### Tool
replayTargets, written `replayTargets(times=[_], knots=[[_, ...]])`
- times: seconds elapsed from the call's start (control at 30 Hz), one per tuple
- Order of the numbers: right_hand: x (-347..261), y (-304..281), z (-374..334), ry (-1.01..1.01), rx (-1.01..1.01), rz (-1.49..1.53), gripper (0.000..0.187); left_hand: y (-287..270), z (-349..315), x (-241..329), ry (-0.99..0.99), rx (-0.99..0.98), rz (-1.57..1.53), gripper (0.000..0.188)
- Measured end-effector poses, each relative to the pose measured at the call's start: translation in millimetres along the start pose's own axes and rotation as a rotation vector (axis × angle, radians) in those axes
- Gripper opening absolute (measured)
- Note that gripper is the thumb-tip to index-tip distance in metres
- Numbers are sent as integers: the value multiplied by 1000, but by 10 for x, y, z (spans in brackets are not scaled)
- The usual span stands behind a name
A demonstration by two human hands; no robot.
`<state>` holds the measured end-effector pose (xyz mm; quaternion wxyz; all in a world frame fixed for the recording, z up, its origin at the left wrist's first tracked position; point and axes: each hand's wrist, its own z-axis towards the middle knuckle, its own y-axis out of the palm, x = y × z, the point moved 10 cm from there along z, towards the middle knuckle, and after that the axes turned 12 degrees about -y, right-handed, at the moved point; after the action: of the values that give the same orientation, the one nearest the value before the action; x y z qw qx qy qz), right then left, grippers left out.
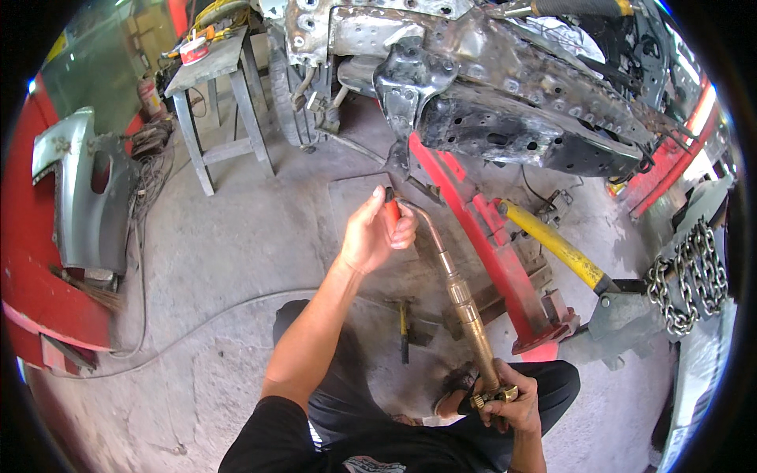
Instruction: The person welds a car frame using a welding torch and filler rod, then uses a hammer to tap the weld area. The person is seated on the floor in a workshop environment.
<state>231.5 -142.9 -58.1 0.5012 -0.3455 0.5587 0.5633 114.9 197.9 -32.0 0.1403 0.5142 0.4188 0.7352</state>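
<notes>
My left hand (366, 241) is closed around an orange-red lighter (393, 213) with a dark top, held upright beside the tip of a brass cutting torch (467, 307). The torch's thin copper-coloured neck bends toward the lighter, and its very end is partly hidden by my fingers. I cannot make out a flame. Low on the right, my right hand (519, 404) grips the torch near its brass valve knobs (495, 396). Beyond both hands stands a bare, blackened metal vehicle frame (520, 126) with holes along it.
A red steel beam (481, 229) slants down close right of the torch, with a yellow bar (556, 246) and a chain (690, 276) farther right. A hammer (404, 327) and a hose (229, 314) lie on the floor. Left stand a grey stool (206, 71) and a silver fender (91, 197).
</notes>
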Motion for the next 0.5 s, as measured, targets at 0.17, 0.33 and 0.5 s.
replayTargets(times=[0.17,0.33,0.5], knots=[[8,-14,4,6,12,-10,84,31,38,-20,20,-16,-31,51],[-2,-38,10,-26,46,10,84,84,86,-108,2,-32,41,44],[29,-91,6,3,31,33,83,124,129,-155,61,11,-36,50]])
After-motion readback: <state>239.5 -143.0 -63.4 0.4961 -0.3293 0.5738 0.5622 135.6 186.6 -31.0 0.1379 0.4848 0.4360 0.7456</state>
